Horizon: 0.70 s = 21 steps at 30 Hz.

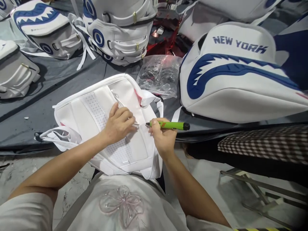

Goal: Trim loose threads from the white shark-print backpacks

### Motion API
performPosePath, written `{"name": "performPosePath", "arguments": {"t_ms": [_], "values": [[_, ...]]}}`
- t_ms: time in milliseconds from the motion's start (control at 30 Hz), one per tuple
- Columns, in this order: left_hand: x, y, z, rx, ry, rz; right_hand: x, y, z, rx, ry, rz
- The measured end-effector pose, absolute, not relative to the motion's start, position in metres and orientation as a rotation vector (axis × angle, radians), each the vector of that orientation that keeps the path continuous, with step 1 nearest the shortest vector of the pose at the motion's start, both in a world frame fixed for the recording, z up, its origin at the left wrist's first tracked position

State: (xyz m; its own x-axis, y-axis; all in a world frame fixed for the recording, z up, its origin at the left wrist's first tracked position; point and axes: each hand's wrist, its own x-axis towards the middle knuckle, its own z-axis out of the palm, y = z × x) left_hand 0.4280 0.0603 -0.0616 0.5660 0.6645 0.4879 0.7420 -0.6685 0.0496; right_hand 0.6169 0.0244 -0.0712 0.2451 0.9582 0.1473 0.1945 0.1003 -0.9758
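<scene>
White backpack (96, 109) lies back panel up, half on the edge of the grey table (48, 106), half over the person's lap. Judgement: light and soft, an empty shell that will sag and fold if lifted by one corner. The coated skin looks smooth, likely slippery and easy to mark. Best hold is the piped edge or the straps; otherwise pin it flat with a palm on the mesh strip. Left hand (117, 123) rests on the middle of the backpack's panel, fingers bunched and pinched down onto it; whatever is between the fingertips is too small to tell. Right hand (162, 136) sits at the backpack's right edge, closed round a green pen (168, 125), dark tip aimed at the left fingertips, just beside them. Behind the backpack: a clear plastic bag (160, 75). To its right, well apart: a bigger "NEW YORK" bag (240, 77).
</scene>
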Motion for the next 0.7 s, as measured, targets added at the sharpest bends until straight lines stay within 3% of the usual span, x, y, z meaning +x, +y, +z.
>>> {"name": "performPosePath", "arguments": {"t_ms": [133, 467, 700], "values": [[0.423, 0.058, -0.086, -2.538, -1.154, -0.836, 0.605, 0.025, -0.082, -1.335, -1.234, 0.733], [0.426, 0.059, -0.089, -2.561, -1.159, -0.894, 0.609, 0.025, -0.079, -1.444, -1.495, 0.661], [0.430, 0.059, -0.097, -2.350, -0.981, -1.065, 0.611, 0.042, -0.061, -1.543, -1.885, 0.319]]}}
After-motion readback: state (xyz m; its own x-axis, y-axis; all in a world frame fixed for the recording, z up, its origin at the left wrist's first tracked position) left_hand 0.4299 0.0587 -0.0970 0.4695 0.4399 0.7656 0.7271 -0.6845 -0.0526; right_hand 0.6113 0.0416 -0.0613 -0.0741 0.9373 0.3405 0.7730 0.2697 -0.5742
